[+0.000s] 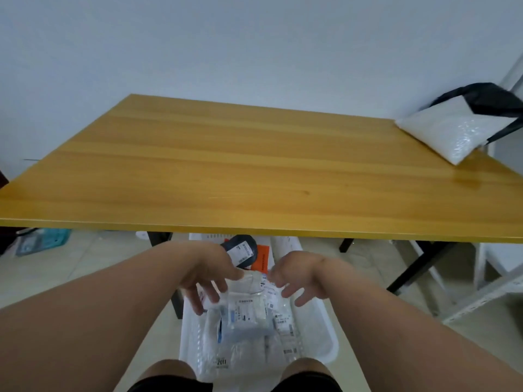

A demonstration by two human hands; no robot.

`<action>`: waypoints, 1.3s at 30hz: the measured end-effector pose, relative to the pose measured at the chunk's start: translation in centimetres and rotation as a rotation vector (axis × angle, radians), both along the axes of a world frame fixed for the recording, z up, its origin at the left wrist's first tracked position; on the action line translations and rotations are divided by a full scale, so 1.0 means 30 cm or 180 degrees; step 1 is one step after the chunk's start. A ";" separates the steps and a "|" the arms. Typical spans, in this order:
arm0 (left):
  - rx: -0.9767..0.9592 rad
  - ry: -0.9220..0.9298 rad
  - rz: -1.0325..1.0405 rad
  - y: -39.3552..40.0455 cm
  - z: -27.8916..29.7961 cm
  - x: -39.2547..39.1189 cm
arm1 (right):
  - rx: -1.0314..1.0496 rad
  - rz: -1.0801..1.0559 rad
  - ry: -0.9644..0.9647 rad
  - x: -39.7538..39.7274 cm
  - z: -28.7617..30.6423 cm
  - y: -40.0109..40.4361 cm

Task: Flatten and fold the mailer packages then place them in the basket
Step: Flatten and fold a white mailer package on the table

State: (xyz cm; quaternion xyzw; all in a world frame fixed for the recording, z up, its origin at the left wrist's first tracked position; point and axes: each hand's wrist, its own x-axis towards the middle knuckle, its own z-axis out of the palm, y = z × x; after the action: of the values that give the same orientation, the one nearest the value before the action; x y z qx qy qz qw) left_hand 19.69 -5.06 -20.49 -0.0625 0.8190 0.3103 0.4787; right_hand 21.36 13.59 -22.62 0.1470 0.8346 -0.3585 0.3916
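Observation:
A white plastic basket point(322, 332) stands on the floor between my knees, under the table's near edge. It holds several folded mailer packages point(249, 318), white and clear with printed labels, plus a black one point(240, 250) and an orange one point(261, 260) at its far end. My left hand point(208, 274) and my right hand point(300, 274) hover just above the pile, fingers spread and pointing down, holding nothing. On the table's far right corner lies a white bubble mailer point(450, 130) with a black mailer point(486, 99) behind it.
The wooden table point(254, 165) fills the middle of the view, with dark legs point(416, 264) below. A white chair point(498, 256) stands at the right. A teal crate point(42, 241) sits on the floor at the left. My knees point(169, 372) flank the basket.

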 end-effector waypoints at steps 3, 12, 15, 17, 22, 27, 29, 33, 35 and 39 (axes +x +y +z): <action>0.0038 -0.0314 -0.1047 0.078 0.167 0.008 | -0.0467 0.0451 -0.0261 0.008 0.142 0.013; 0.0882 0.1937 -0.0402 0.272 0.450 -0.172 | -0.0499 -0.0338 0.1524 -0.078 0.478 0.237; 0.0913 0.2349 -0.0120 0.363 0.363 -0.271 | -0.0037 -0.0844 0.2248 -0.173 0.431 0.332; 0.0965 0.2445 -0.0048 0.431 0.304 -0.346 | 0.0294 -0.1120 0.2525 -0.264 0.382 0.414; 0.1069 0.2709 -0.0030 0.651 0.219 -0.559 | 0.0743 -0.2136 0.2719 -0.508 0.268 0.698; 0.0961 0.2820 -0.0097 0.896 0.182 -0.739 | 0.1139 -0.3146 0.2612 -0.648 0.211 0.987; 0.0976 0.2693 -0.0116 0.989 0.168 -0.781 | 0.1380 -0.3342 0.2454 -0.679 0.216 1.082; 0.0960 0.2452 -0.0252 1.153 0.162 -0.844 | 0.1462 -0.4031 0.2431 -0.720 0.255 1.245; 0.0895 0.2423 -0.0355 1.226 0.173 -0.878 | 0.1324 -0.4214 0.2349 -0.749 0.263 1.343; 0.0778 0.2344 -0.0356 1.341 0.205 -0.950 | 0.0480 -0.4562 0.2209 -0.815 0.278 1.504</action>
State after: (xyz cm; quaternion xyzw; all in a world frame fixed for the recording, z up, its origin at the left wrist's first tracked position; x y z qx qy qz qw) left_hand -8.80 35.18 -14.35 0.1552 0.8950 0.3807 0.1729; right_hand -3.08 58.72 -14.26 0.5537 0.6332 -0.4909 -0.2271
